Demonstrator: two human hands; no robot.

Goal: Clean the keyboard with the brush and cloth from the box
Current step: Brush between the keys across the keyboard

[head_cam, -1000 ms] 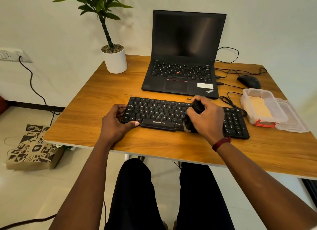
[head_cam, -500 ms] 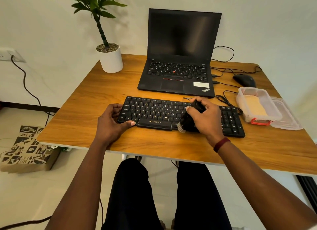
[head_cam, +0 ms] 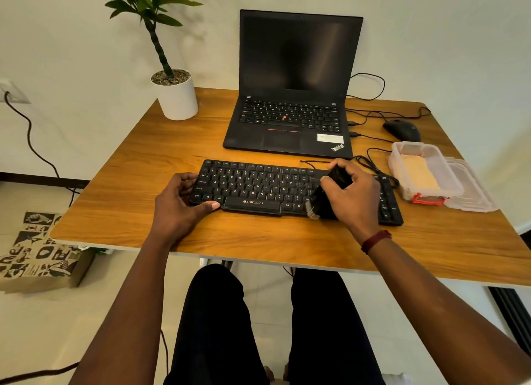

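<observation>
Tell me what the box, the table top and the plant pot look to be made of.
Box: clear, glossy plastic; its contents show through the walls, and it has a red clip. Table top: wood-grain surface with a pale edge band, probably laminate rather than solid wood. Plant pot: smooth, matte white; ceramic or plastic, the look leaves it open.

The right hand [head_cam: 355, 196] hides most of the brush [head_cam: 317, 205] and part of the keyboard [head_cam: 258, 186]. The plant [head_cam: 149, 8] is cut by the top edge.
</observation>
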